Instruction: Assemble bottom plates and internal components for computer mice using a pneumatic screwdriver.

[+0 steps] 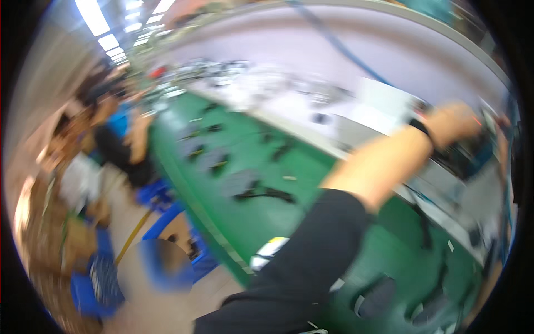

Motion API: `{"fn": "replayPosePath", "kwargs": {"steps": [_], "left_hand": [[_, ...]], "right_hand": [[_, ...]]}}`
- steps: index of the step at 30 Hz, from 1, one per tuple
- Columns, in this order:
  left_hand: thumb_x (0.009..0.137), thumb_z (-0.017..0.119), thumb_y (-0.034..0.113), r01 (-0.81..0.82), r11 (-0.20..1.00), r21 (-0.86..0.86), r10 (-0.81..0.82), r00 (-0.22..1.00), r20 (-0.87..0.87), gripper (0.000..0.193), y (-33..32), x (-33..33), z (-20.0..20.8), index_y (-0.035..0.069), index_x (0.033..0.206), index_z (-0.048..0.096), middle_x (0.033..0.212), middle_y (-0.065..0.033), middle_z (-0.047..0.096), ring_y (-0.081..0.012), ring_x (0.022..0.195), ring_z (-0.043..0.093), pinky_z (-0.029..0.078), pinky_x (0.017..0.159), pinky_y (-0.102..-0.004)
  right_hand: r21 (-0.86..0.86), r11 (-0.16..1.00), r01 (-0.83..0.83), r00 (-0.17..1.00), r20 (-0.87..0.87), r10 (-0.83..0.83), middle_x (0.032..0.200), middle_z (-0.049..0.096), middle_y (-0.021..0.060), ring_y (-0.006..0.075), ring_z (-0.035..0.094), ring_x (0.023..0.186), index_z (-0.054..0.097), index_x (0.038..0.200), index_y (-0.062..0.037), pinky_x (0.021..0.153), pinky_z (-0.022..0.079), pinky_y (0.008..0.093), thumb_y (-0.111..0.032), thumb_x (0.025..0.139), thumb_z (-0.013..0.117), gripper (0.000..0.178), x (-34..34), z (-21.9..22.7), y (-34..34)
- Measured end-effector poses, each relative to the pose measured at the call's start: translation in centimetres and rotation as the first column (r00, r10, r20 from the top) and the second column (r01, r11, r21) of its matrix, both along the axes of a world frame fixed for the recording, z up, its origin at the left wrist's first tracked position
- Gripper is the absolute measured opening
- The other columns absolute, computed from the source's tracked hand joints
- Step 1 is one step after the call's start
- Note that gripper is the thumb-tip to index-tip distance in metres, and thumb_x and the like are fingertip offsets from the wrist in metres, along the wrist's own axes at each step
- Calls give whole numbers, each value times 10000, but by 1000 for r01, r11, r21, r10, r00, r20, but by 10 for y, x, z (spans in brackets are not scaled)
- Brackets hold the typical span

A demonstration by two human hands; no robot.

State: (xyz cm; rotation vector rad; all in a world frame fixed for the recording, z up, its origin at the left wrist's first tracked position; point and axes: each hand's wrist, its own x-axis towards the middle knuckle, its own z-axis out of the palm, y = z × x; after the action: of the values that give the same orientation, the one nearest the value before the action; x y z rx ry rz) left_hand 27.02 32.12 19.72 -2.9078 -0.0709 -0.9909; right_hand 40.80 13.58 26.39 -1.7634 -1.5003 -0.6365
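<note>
A dark-sleeved arm with a black wristband crosses from the lower edge toward the upper right; by its side it appears to be my left arm. My left hand (453,123) is smeared by motion at a dark piece of equipment (470,153) on the bench's raised shelf. A small red glow shows at its fingers, and what they hold, if anything, cannot be made out. Along the right rim runs a blurred, skin-toned strip; I cannot tell whether it is my right hand and arm. Below my sleeve, dark rounded parts (375,298) lie on the green bench top (222,228).
More dark flat parts with straps or cables (242,183) lie along the bench. A white-and-yellow item (270,250) sits near its front edge. Clear packaging (267,80) crowds the back shelf. Blue bins (97,284) stand on the floor at left, where another person (119,133) sits.
</note>
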Motion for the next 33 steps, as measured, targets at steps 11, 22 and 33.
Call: {"fn": "replayPosePath", "kwargs": {"steps": [11, 22, 33], "left_hand": [[776, 739, 146, 41, 986, 163, -3, 974, -228, 137, 50, 3, 8, 44, 867, 729, 886, -165, 707, -347, 885, 692, 561, 782, -430], [753, 734, 191, -113, 987, 111, 144, 936, -321, 190, 42, -39, 31, 12, 812, 714, 878, -184, 691, -360, 849, 684, 553, 782, -441], [750, 765, 183, -149, 987, 53, 158, 934, -321, 210, 38, -20, 23, 16, 871, 725, 918, -180, 702, -343, 913, 685, 560, 801, -429]], "right_hand": [[21, 986, -168, 983, -69, 169, 878, 732, 159, 245, 725, 803, 726, 963, -12, 769, 545, 321, -169, 844, 674, 204, 0, -22, 66], [45, 992, -115, 976, -180, 122, 862, 724, 170, 263, 718, 813, 704, 956, 11, 763, 532, 342, -219, 830, 674, 265, -25, -26, 89], [-52, 995, -86, 992, -101, 81, 706, 670, 108, 134, 610, 655, 689, 914, 20, 641, 489, 326, -169, 871, 647, 198, 1, -25, 76]]}}
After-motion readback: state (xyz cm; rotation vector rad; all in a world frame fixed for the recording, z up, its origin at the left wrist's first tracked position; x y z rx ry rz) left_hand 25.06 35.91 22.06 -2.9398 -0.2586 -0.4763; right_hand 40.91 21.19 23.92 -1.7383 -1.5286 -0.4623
